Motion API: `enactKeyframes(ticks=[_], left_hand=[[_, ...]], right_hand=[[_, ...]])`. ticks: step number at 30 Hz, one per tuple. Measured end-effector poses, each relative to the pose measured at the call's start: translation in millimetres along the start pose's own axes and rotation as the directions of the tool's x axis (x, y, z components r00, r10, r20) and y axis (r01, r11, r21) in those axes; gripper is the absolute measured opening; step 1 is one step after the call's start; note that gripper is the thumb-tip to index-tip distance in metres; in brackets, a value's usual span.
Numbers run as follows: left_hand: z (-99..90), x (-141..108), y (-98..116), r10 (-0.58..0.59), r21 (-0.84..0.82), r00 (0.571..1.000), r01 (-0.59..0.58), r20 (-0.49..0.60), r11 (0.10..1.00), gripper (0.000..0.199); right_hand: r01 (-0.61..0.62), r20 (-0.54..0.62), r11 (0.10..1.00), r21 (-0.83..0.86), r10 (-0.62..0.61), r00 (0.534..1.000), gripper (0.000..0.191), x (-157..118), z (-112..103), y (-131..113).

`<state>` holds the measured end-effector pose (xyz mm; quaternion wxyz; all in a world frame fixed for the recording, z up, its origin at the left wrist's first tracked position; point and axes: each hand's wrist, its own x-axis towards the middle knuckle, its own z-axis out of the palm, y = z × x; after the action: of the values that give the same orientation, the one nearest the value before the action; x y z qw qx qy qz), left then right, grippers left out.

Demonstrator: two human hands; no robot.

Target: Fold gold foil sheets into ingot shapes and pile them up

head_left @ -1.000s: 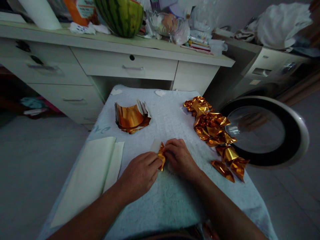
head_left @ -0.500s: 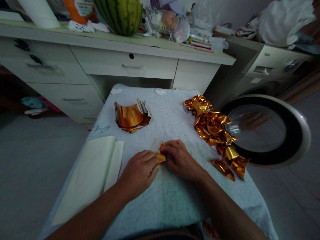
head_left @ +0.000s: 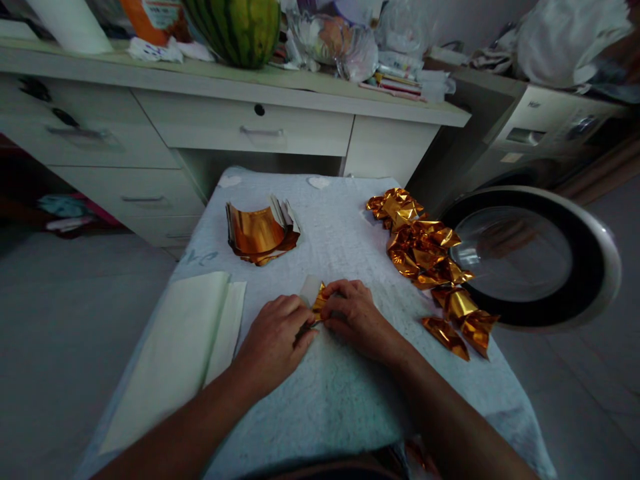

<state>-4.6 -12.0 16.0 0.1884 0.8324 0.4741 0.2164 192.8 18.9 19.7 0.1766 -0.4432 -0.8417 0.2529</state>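
Between my hands, at the middle of the cloth-covered table, is a small gold foil piece (head_left: 320, 304) with a whitish strip (head_left: 311, 287) at its far side. My left hand (head_left: 278, 337) pinches the foil's left end, thumb and fingers close together. From the right, my right hand (head_left: 356, 319) grips the other end with bent fingers, which partly hide it. A curved stack of gold foil sheets (head_left: 257, 233) lies farther off to the left. Several folded gold foil pieces (head_left: 425, 250) run down the table's right side.
Folded pale sheets (head_left: 170, 353) lie along the left edge of the table (head_left: 345, 407). Behind stands a white drawer counter (head_left: 300, 127) with a watermelon (head_left: 240, 30) and bags. An open washing machine door (head_left: 530, 257) is at the right.
The fingers of both hands have shifted slightly around the small foil piece, and my left thumb sits a little apart from where it was. The whole view has moved slightly.
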Motion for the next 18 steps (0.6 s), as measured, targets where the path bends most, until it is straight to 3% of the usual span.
enactKeyframes(ticks=[18], left_hand=[[-5.0, 1.5, -5.8, -0.123, -0.118, 0.992, 0.123, -0.001, 0.985, 0.007]], right_hand=[[-0.105, 0.046, 0.99, 0.095, 0.101, 0.994, 0.007, 0.3, -5.6, -9.5]])
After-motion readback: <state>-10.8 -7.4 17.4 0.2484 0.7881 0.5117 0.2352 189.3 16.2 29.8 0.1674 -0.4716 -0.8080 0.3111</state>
